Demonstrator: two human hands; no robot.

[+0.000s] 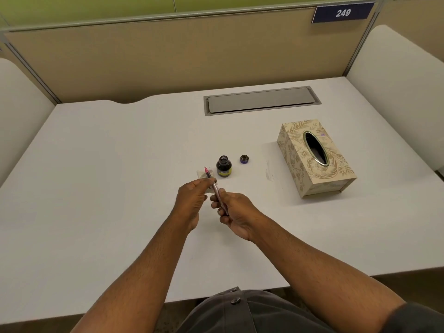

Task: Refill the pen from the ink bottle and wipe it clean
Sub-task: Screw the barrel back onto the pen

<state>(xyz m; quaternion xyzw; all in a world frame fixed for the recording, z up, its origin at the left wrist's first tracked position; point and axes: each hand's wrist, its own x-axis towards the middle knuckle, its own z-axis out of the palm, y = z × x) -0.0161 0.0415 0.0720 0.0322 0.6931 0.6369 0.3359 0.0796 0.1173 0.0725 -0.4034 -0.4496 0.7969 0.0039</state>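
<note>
Head view: pen (216,191) spans both hands' grip — tip beside ink bottle (224,166).

An office cubicle or study carrel is showing here. A white worktop (96,188) is sitting enclosed by tan fabric partition panels (168,61) with metal framing, and a blue number plate (343,12) reading 249 is hanging at the far right corner. A grey cable-access flap (261,100) is lying flush in the far part of the worktop, and pale rounded side dividers (396,68) are flanking it.
</note>
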